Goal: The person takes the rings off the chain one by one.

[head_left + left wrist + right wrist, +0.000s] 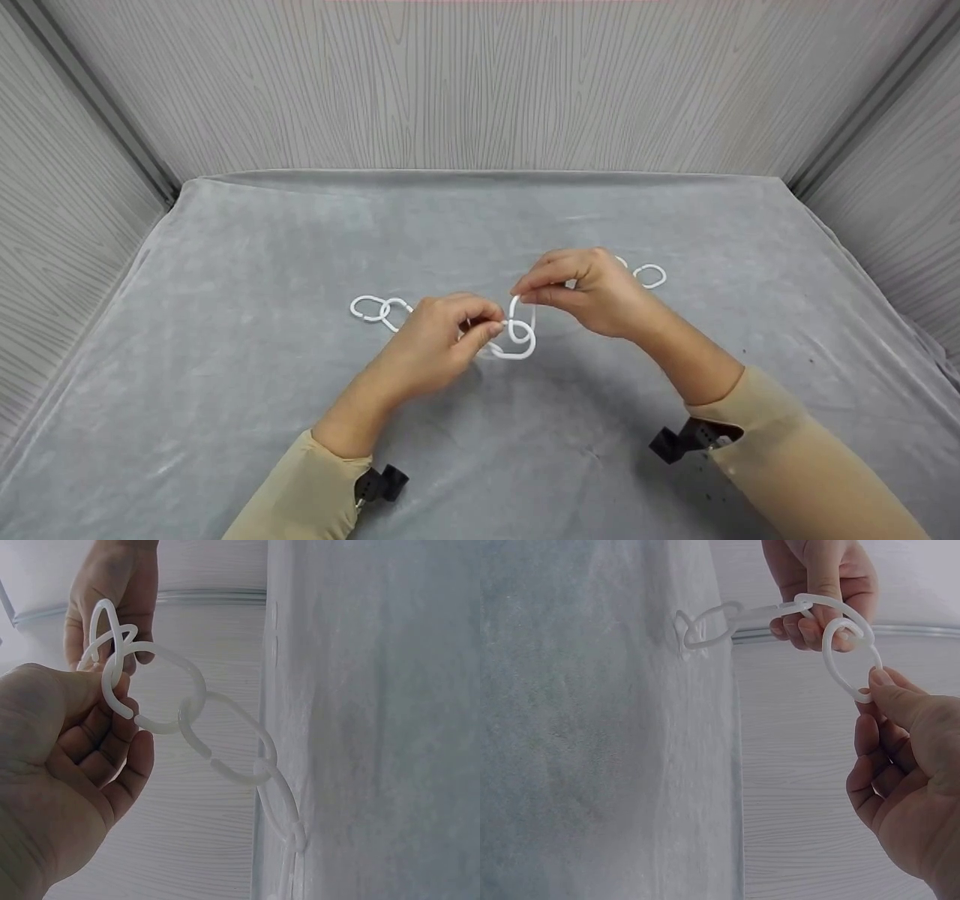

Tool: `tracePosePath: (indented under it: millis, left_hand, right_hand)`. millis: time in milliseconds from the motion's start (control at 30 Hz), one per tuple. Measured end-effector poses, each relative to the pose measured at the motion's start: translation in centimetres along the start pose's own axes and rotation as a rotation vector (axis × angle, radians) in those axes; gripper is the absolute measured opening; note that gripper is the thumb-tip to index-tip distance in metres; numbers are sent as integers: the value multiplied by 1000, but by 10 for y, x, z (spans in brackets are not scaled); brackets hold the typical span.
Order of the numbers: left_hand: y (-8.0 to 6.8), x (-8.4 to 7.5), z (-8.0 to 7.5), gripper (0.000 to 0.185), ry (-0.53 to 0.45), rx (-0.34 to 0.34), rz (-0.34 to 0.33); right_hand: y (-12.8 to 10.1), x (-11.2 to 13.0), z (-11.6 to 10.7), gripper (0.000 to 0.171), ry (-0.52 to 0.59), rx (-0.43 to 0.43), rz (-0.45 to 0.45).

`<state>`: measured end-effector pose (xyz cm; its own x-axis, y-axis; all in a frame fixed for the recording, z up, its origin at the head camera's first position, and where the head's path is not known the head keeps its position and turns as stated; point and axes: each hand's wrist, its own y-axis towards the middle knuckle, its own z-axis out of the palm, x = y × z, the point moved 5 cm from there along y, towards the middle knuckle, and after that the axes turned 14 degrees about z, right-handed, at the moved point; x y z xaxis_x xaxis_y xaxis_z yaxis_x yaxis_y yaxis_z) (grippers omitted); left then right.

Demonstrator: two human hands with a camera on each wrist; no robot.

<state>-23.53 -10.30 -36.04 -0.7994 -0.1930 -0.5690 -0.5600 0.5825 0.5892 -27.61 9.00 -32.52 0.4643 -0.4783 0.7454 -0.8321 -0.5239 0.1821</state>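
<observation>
Between thumb and fingertips, my left hand (439, 341) pinches an oval white plastic chain link (531, 346) near the middle of the table. Above and to the right, my right hand (596, 289) pinches the upper end of another white link (829, 664), which overlaps the first one. From the left hand's link, a chain of joined white links (229, 701) slopes down to the cloth. Its far end link (367, 318) lies to the left of the left hand. Small gaps show in the sides of some links. In the head view, the left hand hides the chain's middle.
Behind the right hand lies a white link (660, 268), with part of another link (622, 261) showing beside it. Grey cloth (300, 240) covers the table. Pale wood-grained panels (480, 82) rise at the back and both sides. A small black camera (679, 442) sits on each wrist.
</observation>
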Motion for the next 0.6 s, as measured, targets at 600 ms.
tracePosePath:
  millis: [600]
  left_hand:
    - [1,-2,0,9,-17,12,-34]
  right_hand:
    - [-2,-6,0,9,4,2,64]
